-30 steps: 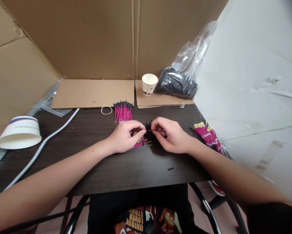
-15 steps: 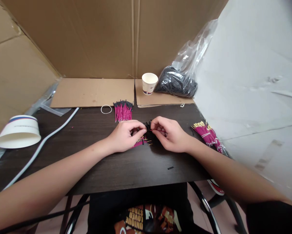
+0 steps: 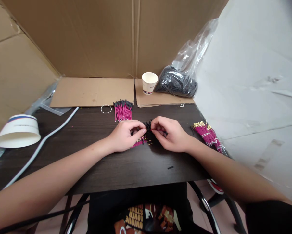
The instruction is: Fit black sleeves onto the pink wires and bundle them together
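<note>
The left hand [image 3: 124,135] and right hand [image 3: 169,134] meet at the centre of the dark wood-grain table [image 3: 92,169]. Both are curled nearly closed, fingertips pinched together at about 12 o'clock from the seated person. Between them lies a small loose heap of thin magenta wires with gold terminal ends [image 3: 143,141], partly covered by the left palm. The left fingertips pinch one such wire; the right fingertips pinch what appears to be a short black sleeve piece from the little black cluster [image 3: 148,124] at the fingertips. The exact contact is too small to confirm.

Handling judgement: each wire is very light, thin and springy. It bends easily, and the gold tip is likely to deform under side load. Take hold close to the end being worked, on the insulation, not on the terminal. The black piece is tiny and easily dropped; one lies stray at 5 o'clock [image 3: 170,167].

Surroundings:
- Standing bundle of magenta wires with black ends [image 3: 122,110], 11 o'clock of the hands.
- Bundle of magenta wires with gold tips [image 3: 207,134], 3 o'clock.
- White paper cup [image 3: 149,83] and clear plastic bag of black material [image 3: 178,85], 1 o'clock.
- Upturned white paper bowl [image 3: 17,131] and white cable [image 3: 40,148], 9 o'clock.
</note>
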A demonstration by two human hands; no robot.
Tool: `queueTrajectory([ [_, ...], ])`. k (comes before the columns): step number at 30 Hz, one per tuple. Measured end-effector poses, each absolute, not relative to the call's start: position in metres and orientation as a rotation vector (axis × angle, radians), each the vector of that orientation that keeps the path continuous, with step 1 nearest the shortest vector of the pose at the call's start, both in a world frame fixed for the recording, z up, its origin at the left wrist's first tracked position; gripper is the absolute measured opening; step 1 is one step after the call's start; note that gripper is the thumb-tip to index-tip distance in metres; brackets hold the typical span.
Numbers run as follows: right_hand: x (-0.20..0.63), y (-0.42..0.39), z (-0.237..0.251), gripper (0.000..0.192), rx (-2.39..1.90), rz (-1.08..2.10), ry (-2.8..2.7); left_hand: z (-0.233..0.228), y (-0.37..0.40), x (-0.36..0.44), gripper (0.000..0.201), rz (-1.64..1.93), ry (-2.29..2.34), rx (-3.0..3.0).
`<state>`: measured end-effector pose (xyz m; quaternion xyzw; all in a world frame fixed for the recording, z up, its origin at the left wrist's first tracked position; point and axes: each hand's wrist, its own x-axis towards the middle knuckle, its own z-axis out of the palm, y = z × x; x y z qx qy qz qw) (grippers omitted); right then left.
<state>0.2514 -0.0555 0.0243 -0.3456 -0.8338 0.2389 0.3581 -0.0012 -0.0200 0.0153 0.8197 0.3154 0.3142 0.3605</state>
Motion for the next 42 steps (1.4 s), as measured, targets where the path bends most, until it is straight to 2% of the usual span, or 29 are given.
queueTrajectory([
  [8, 0.257, -0.049, 0.029, 0.006, -0.938, 0.465, -2.213, 0.017, -0.021, 0.000, 0.018, 0.836, 0.887, 2.025],
  [28, 0.254, -0.052, 0.035, 0.006, -0.974, 0.409, -2.044, 0.015, -0.021, -0.002, 0.020, 0.803, 0.885, 1.952],
  [31, 0.252, -0.054, 0.035, 0.008, -1.005, 0.545, -1.968, 0.014, -0.021, -0.002, 0.019, 0.798, 0.884, 1.962],
  [37, 0.245, -0.059, 0.031, 0.019, -1.007, 1.075, -1.766, 0.016, -0.022, -0.001, 0.017, 0.826, 0.830, 2.019],
  [42, 0.241, -0.060, 0.031, 0.027, -0.973, 1.273, -1.624, 0.017, -0.025, 0.001, 0.018, 0.832, 0.720, 2.059],
])
